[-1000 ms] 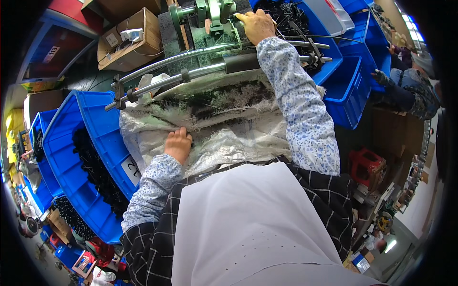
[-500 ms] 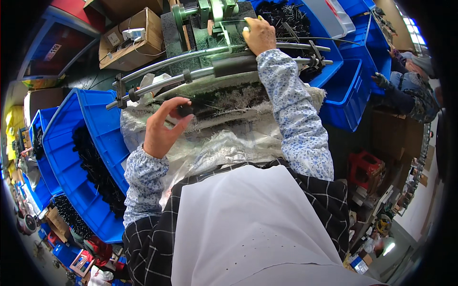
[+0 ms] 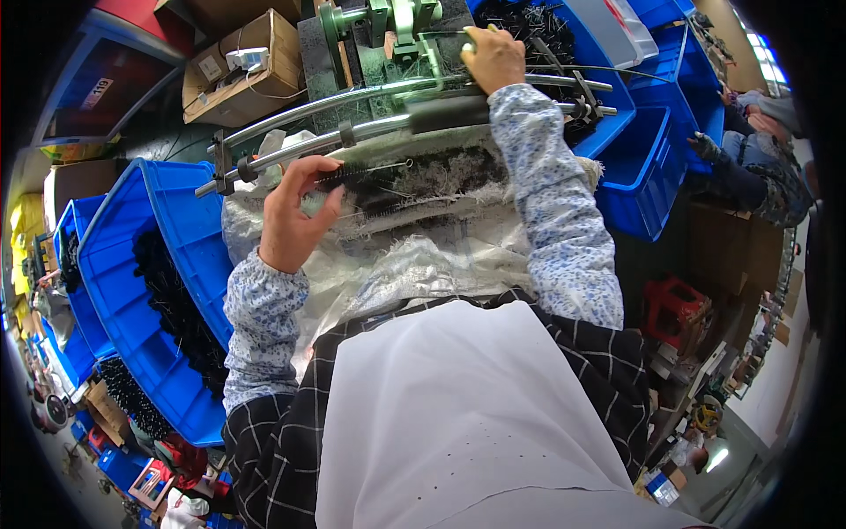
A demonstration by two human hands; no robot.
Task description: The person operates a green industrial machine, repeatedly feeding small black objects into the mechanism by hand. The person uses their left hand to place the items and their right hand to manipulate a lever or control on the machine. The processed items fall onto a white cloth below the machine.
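My left hand [image 3: 293,216] is raised over a silvery woven sack [image 3: 414,256] on my lap and pinches a thin black bristle brush on a wire [image 3: 366,174], held level just below two curved metal rails [image 3: 370,119]. More black brushes [image 3: 441,176] lie heaped on the sack. Reaching far forward, my right hand [image 3: 493,57] rests on the green machine [image 3: 388,31], its fingers curled around a part at the machine's front; what they grip is hidden.
At my left stand blue plastic bins [image 3: 150,291] full of black brushes. More blue bins [image 3: 643,159] stand at the right and behind the machine. Cardboard boxes [image 3: 242,66] sit at the back left. Another person [image 3: 749,167] sits at the far right.
My left hand has lifted from the sack, where it lay flat, and now holds one brush up near the rails. My right hand stays at the machine.
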